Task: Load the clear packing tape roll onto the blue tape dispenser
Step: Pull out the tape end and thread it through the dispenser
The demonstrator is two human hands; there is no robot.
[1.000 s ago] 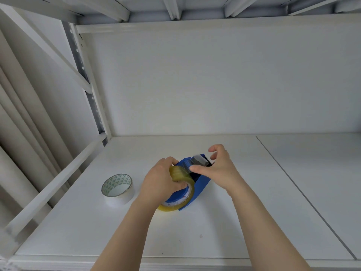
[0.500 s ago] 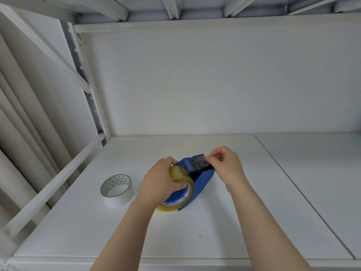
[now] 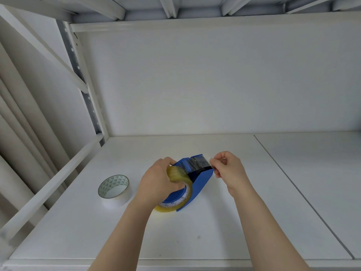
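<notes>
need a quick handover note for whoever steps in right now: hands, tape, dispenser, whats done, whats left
Left hand: grips the clear yellowish packing tape roll, steadying it.
Right hand: pinches the free tape strip at the dispenser's front end.
Blue plastic tape dispenser: on the white shelf, roll seated on its hub.
White tape roll with patterned core: lies apart to the left, unused.
Done: roll mounted, strip drawn forward.
Left: probably seat the strip at the front edge, then let go.

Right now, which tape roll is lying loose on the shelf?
The white roll with the green-triangle core, untouched; the clear roll sits on the blue dispenser under the left hand.
</notes>
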